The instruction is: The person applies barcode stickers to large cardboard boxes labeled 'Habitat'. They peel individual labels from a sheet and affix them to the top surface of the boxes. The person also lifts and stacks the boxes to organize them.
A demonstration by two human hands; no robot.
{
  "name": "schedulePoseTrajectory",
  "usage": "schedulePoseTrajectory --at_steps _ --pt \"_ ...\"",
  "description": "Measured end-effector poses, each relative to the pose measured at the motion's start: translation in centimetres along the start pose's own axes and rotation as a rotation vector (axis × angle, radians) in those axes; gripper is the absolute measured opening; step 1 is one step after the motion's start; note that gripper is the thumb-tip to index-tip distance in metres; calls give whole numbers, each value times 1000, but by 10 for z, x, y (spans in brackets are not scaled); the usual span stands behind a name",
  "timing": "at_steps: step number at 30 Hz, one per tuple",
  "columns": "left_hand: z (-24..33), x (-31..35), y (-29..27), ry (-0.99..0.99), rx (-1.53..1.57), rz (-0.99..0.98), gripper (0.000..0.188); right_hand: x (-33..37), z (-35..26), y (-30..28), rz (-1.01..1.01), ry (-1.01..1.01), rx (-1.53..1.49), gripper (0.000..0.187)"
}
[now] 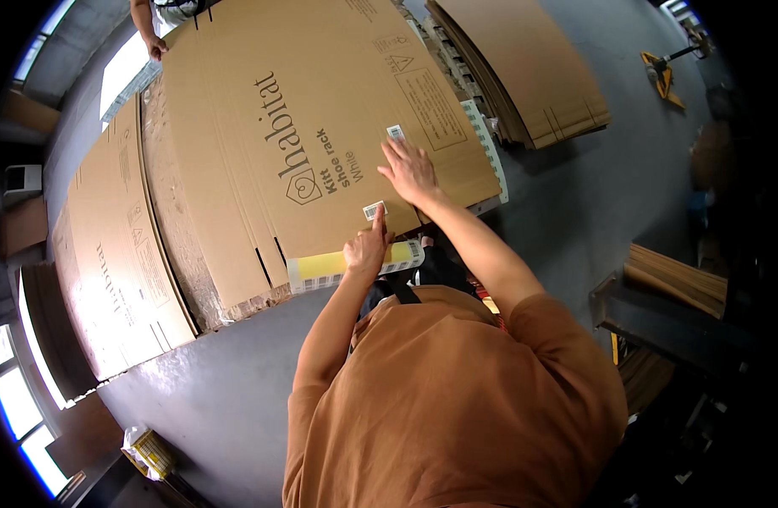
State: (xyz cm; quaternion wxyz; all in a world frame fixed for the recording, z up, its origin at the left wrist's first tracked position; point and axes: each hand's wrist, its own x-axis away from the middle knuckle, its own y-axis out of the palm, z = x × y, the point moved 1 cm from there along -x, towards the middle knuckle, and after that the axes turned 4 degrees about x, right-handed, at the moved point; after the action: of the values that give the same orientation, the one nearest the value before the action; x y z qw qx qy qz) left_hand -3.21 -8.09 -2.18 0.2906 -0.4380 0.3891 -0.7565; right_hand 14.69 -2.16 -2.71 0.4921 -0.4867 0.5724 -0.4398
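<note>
A large flat brown carton (237, 110) with dark print lies in front of me. My left hand (370, 250) is at its near edge, index finger stretched onto a small white barcode label (374, 211), the other fingers bent. Under that hand a sheet of labels with a yellow middle (317, 267) lies curled along the edge; I see no clear grip on it. My right hand (411, 175) rests open on the cardboard, fingers spread, with its fingertips at a second barcode label (396, 133). A pale green-and-white strip (488, 152) shows at the carton's right edge.
Another flat printed carton (122, 254) lies to the left, and a cardboard stack (533, 68) stands at the far right. A co-worker's hand (156, 46) touches the carton's far left corner. Beyond are a yellow pallet jack (660, 78) and more stacked cardboard (677, 275) at right.
</note>
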Motion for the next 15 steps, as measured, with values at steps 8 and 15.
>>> schedulePoseTrajectory --at_steps 8,15 --pt "-15 16 -12 81 203 3 59 -24 40 -1 -336 126 47 77" --pt "-28 30 -58 -83 442 397 36 35 17 -93 -838 -181 -979 53"
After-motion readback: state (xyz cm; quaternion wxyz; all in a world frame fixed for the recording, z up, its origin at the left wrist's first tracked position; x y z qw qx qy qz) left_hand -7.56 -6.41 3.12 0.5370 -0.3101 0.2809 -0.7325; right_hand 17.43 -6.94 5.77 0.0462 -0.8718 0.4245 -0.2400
